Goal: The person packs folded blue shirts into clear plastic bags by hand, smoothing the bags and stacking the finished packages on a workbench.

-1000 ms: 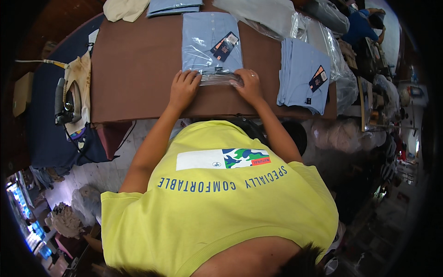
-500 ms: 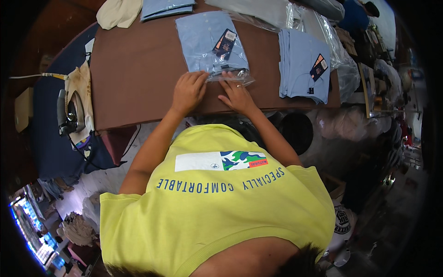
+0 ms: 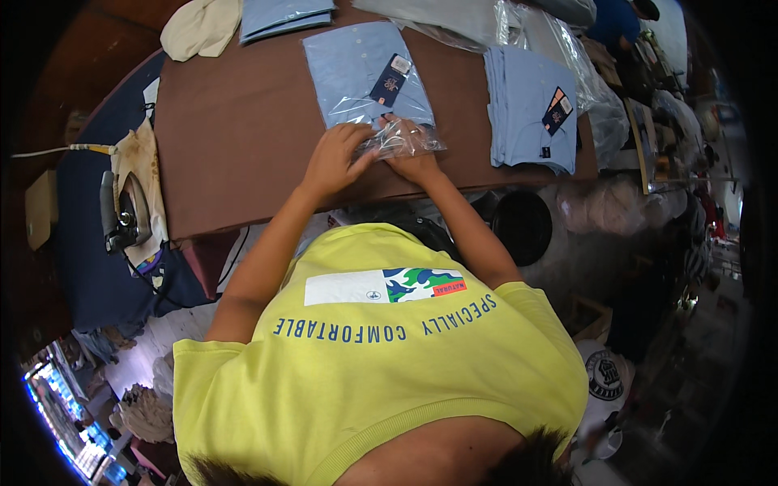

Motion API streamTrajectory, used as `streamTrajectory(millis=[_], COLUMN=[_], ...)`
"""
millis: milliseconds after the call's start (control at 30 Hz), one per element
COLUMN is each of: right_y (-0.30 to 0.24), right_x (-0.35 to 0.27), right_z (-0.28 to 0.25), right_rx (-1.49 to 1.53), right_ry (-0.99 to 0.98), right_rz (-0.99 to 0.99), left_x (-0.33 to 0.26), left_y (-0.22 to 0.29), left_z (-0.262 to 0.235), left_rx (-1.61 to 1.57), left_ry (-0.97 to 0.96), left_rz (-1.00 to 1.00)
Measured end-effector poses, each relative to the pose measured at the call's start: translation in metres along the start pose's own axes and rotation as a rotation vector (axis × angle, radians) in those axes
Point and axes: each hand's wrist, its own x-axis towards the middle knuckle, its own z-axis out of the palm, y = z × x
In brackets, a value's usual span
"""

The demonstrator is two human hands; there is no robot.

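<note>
In front of me a folded light-blue shirt [image 3: 348, 69] lies in a clear plastic bag [image 3: 413, 147], its open end toward me. A dark hang tag [image 3: 390, 80] rests on the shirt front. At the left of the bag's mouth, my left hand [image 3: 334, 159] is closed, the film's edge between thumb and fingers. My right hand [image 3: 413, 154] reaches inside the bag, its fingers stretched out under the film against the shirt's near edge. Glare on the plastic partly hides those fingertips.
A stack of folded blue shirts [image 3: 531, 109] with a tag sits at the right on the brown table [image 3: 235, 138]. An iron [image 3: 124, 212] with a cord stands at far left. Bagged shirts [image 3: 285, 18], a beige cloth [image 3: 200, 29] and plastic sheeting [image 3: 454, 20] lie along the back.
My right hand has slipped from on top of the bag's mouth to inside it. The left thumb has moved right onto the film, and the hang tag has shifted slightly.
</note>
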Motion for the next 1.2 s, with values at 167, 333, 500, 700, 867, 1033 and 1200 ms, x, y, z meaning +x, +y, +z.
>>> streamTrajectory(millis=[167,333,500,700,867,1033,1200], right_y=[-0.004,0.013,0.067,0.059,0.017,-0.039,-0.048], right_x=[-0.019,-0.084,-0.039,0.040,0.072,0.116,0.083], right_z=[-0.007,-0.044,-0.043,-0.038,-0.079,-0.104,-0.059], right_rx=[-0.057,0.397,0.898,0.942,0.904,0.320,0.545], right_ry=[-0.066,-0.114,0.312,-0.103,0.005,0.056,-0.138], right_rz=[-0.079,0.005,0.833,0.938,0.648,0.293,0.127], left_x=[0.025,0.013,0.005,-0.011,-0.008,0.033,-0.001], left_y=[-0.027,-0.054,-0.037,-0.007,-0.029,-0.055,-0.044], left_z=[0.032,0.054,0.057,0.060,0.084,0.113,0.057], left_rx=[-0.167,0.089,0.294,0.310,0.105,-1.025,-1.555], left_ry=[-0.138,-0.166,-0.135,0.057,0.263,0.356,0.525], left_rz=[-0.224,-0.068,-0.201,-0.600,-0.434,-0.615,-1.186])
